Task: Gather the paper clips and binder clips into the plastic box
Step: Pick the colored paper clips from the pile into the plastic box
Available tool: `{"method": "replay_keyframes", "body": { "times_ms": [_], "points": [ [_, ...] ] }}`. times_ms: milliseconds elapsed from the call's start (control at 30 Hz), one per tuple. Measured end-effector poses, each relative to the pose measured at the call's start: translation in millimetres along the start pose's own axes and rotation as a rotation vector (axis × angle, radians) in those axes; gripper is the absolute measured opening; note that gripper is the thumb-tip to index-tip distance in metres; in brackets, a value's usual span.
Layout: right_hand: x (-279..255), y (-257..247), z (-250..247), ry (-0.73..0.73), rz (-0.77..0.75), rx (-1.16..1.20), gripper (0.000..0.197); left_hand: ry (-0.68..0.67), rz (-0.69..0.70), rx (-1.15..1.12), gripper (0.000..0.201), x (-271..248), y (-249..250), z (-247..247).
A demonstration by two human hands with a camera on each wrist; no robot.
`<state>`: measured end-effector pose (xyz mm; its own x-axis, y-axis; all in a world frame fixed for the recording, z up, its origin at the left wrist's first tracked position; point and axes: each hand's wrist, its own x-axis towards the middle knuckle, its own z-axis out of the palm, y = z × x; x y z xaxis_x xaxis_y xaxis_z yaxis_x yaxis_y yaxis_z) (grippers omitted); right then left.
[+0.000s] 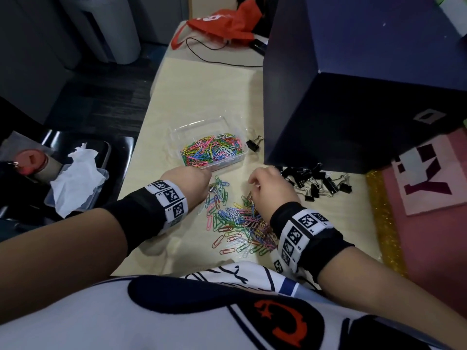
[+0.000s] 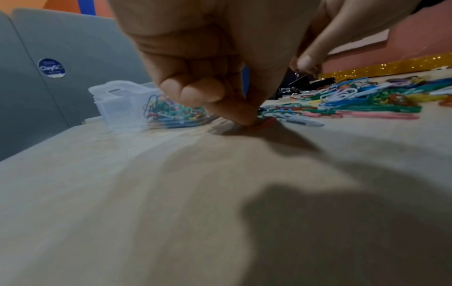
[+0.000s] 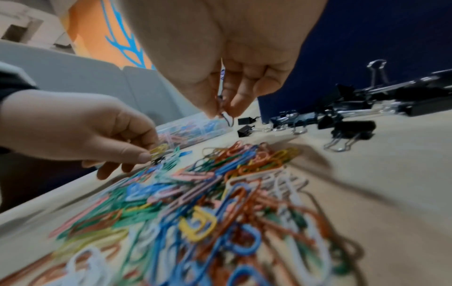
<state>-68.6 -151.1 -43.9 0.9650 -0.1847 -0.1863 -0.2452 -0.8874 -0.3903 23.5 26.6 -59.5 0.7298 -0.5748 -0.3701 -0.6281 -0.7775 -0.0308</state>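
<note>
The clear plastic box stands mid-table, part full of coloured paper clips. A loose pile of paper clips lies in front of it, between my hands. My left hand is at the pile's left edge, low on the table, fingertips pinching a paper clip; from the right wrist a yellow clip shows in that pinch. My right hand hovers over the pile's far edge, thumb and finger pinching a thin clip. Black binder clips lie heaped to the right, with one beside the box.
A big dark blue box stands close behind the binder clips. The table's left edge drops to a black chair holding a tissue and a plastic lid. An orange bag and a black cable lie at the far end.
</note>
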Motion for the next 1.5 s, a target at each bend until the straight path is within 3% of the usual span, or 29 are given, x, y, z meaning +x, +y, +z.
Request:
{"method": "replay_keyframes", "body": {
  "times_ms": [100,167,500,700,833,967,1067,1200,1333,1500],
  "points": [
    [2.0,9.0,-8.1,0.124,0.089,-0.024,0.024,-0.007,0.015,0.025,0.026,-0.9,1.4,-4.7],
    [1.5,9.9,-11.0,0.121,0.084,-0.064,0.026,-0.009,0.014,0.004,0.025,-2.0,1.0,-7.5],
    [-1.4,-16.6,3.5,-0.13,-0.128,-0.045,0.021,0.094,0.019,-0.095,0.023,-9.0,1.7,-19.9],
    [8.7,-33.6,13.1,-0.289,-0.337,-0.244,0.044,-0.057,-0.041,0.026,0.024,-12.7,1.2,-22.9],
    [11.6,-41.7,18.7,-0.246,-0.453,-0.443,0.036,-0.061,-0.092,-0.016,0.024,-16.6,-6.1,-13.2],
    [12.1,-39.6,19.0,-0.228,-0.494,-0.493,0.032,-0.071,-0.067,-0.026,0.016,-17.9,-8.7,-3.0],
    [13.9,-34.6,18.8,-0.205,-0.429,-0.407,0.03,-0.072,0.012,-0.099,0.023,-18.3,-5.5,3.6],
    [12.9,-24.2,7.6,-0.113,-0.228,-0.185,0.026,-0.092,0.132,-0.165,0.029,-21.3,6.3,5.1],
    [15.7,-3.3,-9.9,0.009,-0.023,-0.075,0.026,-0.026,0.053,-0.222,0.031,-14.7,8.3,1.0],
    [15.9,18.7,-22.1,-0.02,0.228,0.071,0.043,-0.039,0.066,-0.228,0.033,-1.8,12.8,-7.2]
  ]
}}
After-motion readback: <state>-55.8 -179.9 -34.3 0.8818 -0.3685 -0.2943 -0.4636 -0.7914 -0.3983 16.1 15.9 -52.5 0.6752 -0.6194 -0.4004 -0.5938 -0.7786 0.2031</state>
